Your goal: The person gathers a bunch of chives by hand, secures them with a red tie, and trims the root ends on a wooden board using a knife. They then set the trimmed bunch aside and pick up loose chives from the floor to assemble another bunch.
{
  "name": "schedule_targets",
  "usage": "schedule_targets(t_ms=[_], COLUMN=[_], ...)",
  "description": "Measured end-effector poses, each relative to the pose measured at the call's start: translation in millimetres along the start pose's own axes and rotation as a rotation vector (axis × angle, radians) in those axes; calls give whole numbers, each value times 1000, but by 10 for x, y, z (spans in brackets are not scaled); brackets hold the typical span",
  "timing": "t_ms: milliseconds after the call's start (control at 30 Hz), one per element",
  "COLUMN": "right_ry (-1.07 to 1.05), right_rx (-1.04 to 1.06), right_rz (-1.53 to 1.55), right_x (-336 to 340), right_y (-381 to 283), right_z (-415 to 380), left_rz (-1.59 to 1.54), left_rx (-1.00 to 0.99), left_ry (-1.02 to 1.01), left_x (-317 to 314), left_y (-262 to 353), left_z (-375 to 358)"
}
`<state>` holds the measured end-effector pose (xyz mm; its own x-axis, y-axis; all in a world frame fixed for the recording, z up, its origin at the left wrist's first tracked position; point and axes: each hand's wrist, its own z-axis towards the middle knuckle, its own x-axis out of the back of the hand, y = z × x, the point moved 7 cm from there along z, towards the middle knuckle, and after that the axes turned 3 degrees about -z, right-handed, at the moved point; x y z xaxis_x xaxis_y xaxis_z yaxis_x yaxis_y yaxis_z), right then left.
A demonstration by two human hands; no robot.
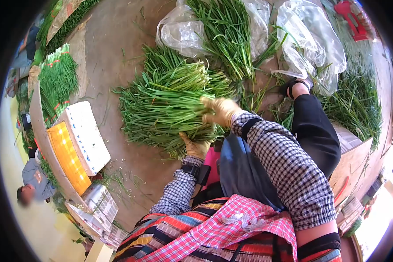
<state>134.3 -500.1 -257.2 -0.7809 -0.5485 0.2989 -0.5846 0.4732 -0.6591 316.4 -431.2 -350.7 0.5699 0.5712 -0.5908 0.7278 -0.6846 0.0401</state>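
Note:
A large bunch of garlic chives (166, 107) lies sideways in front of me, its stem ends toward my hands and the leaves fanning to the left. My left hand (197, 148), gloved, grips the near side of the bunch from below, thumb up against the stems. My right hand (222, 112), also gloved and slightly blurred, is right at the stem ends with its fingers apart. A red band shows among the green stalks. More loose chives (227, 37) lie on clear plastic beyond the bunch.
Clear plastic bags (310, 39) lie at the upper right beside scattered leaves (353, 102). Banded chive bundles (59, 78) stand at the left, near a white foam box (86, 137) and a yellow checked cloth (69, 157). A red plastic stool (351, 19) is at the far right. Another person (36, 179) is at the left edge.

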Motion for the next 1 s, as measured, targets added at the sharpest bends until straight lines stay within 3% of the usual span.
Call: schedule_targets(t_ms=[67,100,133,300,400,467,600,667,733,933,1000], right_ry=[293,464,458,167,37,-167,-211,-324,-394,-431,-222], right_rx=[-40,66,-31,-94,72,-70,-23,-85,-7,-45,-56], right_rz=[-3,-87,-125,-39,-21,-126,-166,-104,-96,-146,-259], right_x=[329,366,378,188,-109,-272,-484,-503,-659,-579,-437], right_y=[21,95,171,266,223,185,27,-155,-231,-164,48], right_z=[-31,43,76,155,309,314,149,-101,-143,-139,-14], left_rz=[36,81,94,19,69,134,189,210,236,116,21], left_rx=[-19,-40,-38,13,-7,-12,-1,11,20,92,164], left_ry=[-5,0,0,16,32,47,37,1,-40,-92,-95], left_x=[-9,6,24,82,45,18,146,296,335,575,704], left_y=[22,17,13,25,34,55,171,253,275,253,214], left_z=[3,3,18,71,39,-23,-165,-222,-329,-186,-90])
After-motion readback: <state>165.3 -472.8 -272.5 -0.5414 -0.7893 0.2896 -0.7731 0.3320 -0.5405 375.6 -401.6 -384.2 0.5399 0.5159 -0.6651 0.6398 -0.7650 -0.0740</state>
